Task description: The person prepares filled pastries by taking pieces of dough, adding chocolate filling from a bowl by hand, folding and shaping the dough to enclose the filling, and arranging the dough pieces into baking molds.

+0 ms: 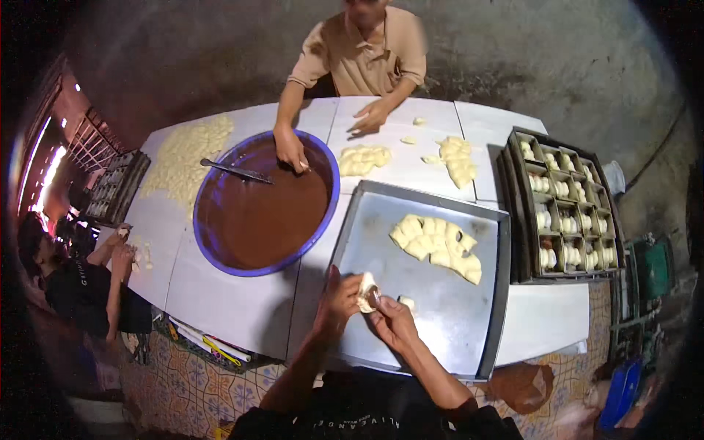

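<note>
Both my hands hold one pale dough piece [366, 288] with a brown filling showing in it, just above the near left part of a large metal tray [455, 323]. My left hand [338, 299] cups it from the left, and my right hand [391, 320] pinches it from the right. A small bit of dough [407, 301] lies on the tray beside my right hand. Several flat dough pieces [437, 246] are heaped at the tray's far side.
A big blue-rimmed basin of brown paste [260, 209] with a spoon [236, 171] sits left of the tray. A person across the table dips a hand [291, 151] into it. Dough piles [188, 159] lie on the white table [220, 301]. Stacked divided tins [566, 207] with rolls stand right. Another person [88, 282] works at left.
</note>
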Demonstrator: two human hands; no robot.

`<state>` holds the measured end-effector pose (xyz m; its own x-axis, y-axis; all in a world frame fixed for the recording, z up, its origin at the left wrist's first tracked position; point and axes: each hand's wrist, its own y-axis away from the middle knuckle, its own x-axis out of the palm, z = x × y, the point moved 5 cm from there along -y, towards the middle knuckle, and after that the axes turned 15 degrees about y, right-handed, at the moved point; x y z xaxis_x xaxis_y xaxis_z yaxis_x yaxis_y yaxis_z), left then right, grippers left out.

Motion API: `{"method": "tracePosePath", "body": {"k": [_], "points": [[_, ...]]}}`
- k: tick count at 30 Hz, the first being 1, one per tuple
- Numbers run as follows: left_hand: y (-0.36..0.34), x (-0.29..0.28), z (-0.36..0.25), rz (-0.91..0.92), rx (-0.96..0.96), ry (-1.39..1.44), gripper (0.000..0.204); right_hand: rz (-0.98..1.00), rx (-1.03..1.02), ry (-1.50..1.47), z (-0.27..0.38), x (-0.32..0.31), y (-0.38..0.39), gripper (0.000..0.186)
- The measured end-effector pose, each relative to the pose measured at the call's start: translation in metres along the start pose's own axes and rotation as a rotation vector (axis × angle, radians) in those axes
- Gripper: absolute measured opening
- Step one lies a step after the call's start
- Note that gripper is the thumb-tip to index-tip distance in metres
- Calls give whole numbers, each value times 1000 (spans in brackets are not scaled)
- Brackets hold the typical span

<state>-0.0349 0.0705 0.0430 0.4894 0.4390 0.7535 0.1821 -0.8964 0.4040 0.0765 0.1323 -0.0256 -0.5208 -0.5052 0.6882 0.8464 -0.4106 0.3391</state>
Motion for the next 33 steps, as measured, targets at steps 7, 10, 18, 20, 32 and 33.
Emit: {"method": "tracePosePath", "body": {"k": [7, 10, 18, 20, 32, 33], "points": [[23, 17, 35, -175, 376, -501, 37, -308, -818, 1529, 49, 29, 55, 32], [39, 35, 31, -41, 680, -834, 39, -213, -836, 1315, 58, 28, 64, 30], [35, 22, 50, -69, 529, -662, 18, -166, -680, 972, 71, 32, 72, 13], [31, 10, 64, -143, 249, -401, 19, -163, -655, 1191, 73, 28, 82, 14], [46, 21, 64, 60, 554, -306, 63, 247, 61, 726, 45, 4, 70, 54], [46, 21, 65, 65, 538, -306, 63, 90, -155, 980, 56, -5, 62, 50]]}}
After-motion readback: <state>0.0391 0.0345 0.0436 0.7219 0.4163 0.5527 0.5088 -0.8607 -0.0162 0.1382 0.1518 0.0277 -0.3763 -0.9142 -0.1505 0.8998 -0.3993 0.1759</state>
